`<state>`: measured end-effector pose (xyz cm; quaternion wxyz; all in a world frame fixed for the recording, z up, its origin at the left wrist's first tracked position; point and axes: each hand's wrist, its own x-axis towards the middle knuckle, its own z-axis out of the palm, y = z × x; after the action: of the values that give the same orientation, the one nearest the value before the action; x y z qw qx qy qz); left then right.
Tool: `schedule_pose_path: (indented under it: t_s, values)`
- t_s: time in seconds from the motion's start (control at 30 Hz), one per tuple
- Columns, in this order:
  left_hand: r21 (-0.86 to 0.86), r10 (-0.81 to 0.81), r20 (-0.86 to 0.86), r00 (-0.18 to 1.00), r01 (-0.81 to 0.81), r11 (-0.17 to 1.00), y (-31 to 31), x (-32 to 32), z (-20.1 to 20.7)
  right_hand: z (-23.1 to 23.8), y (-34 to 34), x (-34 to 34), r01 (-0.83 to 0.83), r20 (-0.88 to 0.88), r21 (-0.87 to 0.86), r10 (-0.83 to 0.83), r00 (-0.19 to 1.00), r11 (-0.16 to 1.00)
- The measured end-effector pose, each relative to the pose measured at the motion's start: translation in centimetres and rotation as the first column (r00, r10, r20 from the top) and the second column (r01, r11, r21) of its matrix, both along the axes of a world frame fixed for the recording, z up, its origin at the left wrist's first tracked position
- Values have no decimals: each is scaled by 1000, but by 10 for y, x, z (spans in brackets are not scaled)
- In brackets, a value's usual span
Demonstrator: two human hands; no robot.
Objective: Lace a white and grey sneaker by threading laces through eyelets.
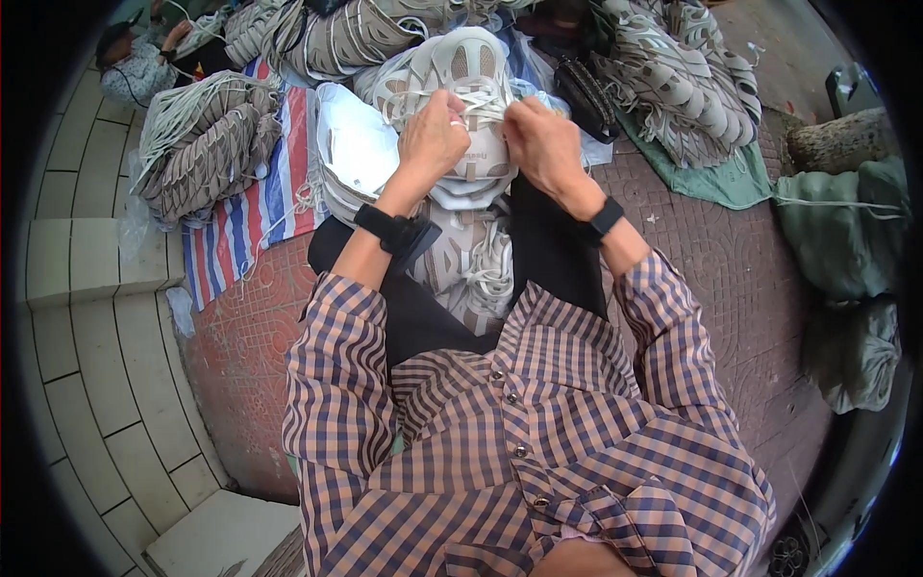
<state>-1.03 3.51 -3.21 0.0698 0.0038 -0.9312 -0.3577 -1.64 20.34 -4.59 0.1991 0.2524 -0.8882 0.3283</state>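
Observation:
A pale grey and beige shoe upper (pixel 473 63) lies across my knees with its toe pointing away. White laces (pixel 479 108) cross its front. My left hand (pixel 435 140) is closed in a pinch at the left side of the laces, thumb and forefinger together on a strand. On the other side my right hand (pixel 546 144) is also closed, its fingertips gripping at the lace's right side; the strand's end is hidden by the fingers. Between my legs sits another laced upper (pixel 473 264). Next to my left wrist stands a stack with a white lining (pixel 356 135).
Bundled uppers with hanging laces (pixel 207 135) rest on a striped sheet (pixel 255 226) at left. Another stack of uppers (pixel 678 87) lies on green cloth (pixel 716 178) at right. A log (pixel 836 139) and green sack (pixel 838 231) stand far right. A person (pixel 144 69) is at upper left.

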Motion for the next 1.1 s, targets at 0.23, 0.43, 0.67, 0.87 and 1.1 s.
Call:
schedule_pose_path:
  t_s: [0.23,0.43,0.67,0.87,1.1]
  values:
    - [16,114,-169,979,-113,993,10,3,-12,14,-12,7,113,512,-765,493,703,634]
    - [648,66,163,984,-158,745,-31,74,-3,-14,81,22,265,746,-414,158,647,871]
    - [546,-231,283,931,41,837,-10,57,31,-1,39,26,-43,223,-329,122,967,943]
    - [-249,-210,-462,862,101,963,6,-10,14,2,4,13,-63,128,-143,82,988,988]
    - [-680,-457,-227,860,196,706,15,-8,22,-4,12,19,-146,-5,-32,146,989,989]
